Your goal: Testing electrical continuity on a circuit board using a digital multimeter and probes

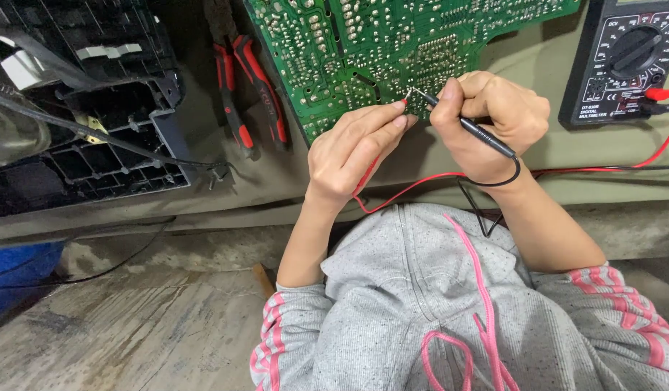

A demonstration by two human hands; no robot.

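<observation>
Probes meet on the green circuit board [363,43] lying on the tabletop [450,156]: I see left hand [352,152] fingers pinching the red probe [401,103], right hand [490,119] gripping the black probe [479,132] pen-like, steadying tips on solder points.

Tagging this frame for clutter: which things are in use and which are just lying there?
In use: left hand on the red probe; right hand on the black probe; green circuit board; multimeter with leads plugged in.

Lying about: red-handled pliers; black plastic housing; blue container.
</observation>
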